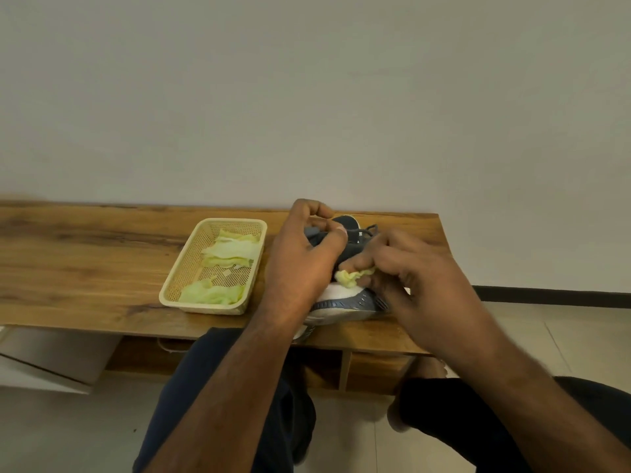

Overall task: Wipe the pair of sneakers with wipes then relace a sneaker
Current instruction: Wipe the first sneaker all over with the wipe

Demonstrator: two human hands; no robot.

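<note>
A dark grey sneaker [348, 302] with a white sole lies on its side on the wooden table [85, 261], near the right end. My left hand [304, 264] grips its upper part around the laces and collar. My right hand [420, 278] presses a crumpled yellow-green wipe [351, 276] against the shoe's side. Dark laces [367, 232] trail out behind my hands. Part of a second dark shoe [346, 221] seems to show behind, mostly hidden by my hands.
A cream mesh basket [191, 264] left of the sneaker holds several yellow-green wipes [228, 249]. The table backs onto a plain wall and has open shelves [375, 370] beneath. My knees are under the front edge, over a tiled floor.
</note>
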